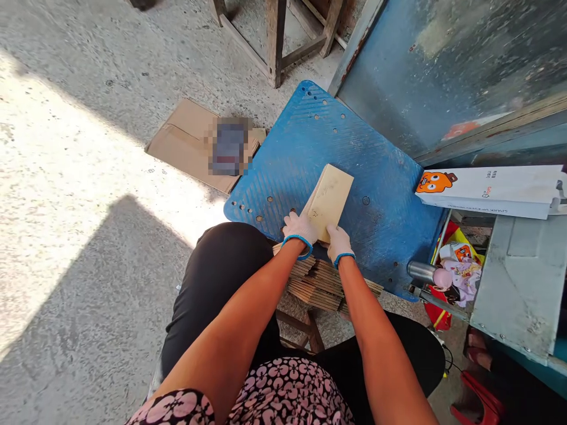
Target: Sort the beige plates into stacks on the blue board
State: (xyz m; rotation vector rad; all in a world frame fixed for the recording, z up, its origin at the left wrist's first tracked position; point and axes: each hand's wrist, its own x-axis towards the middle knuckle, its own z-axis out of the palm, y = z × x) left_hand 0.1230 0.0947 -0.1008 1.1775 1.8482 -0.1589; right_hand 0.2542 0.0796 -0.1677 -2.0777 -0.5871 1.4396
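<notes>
Both of my hands wear white work gloves with blue cuffs. A pale tan rectangular piece, thin and smooth like a card box or board, lies tilted over the blue tabletop. My left hand grips its left side near the lower corner. At the near edge, my right hand holds it, thumb on top and the other fingers partly hidden. Below my wrists, between my knees, sits a stack of brown ridged cardboard pieces, partly covered by my forearms.
Flattened cardboard lies on the floor at left, with a blurred dark item on it. A white printed box rests at the right. A metal bottle lies at the table's right edge. Wooden stool legs stand behind.
</notes>
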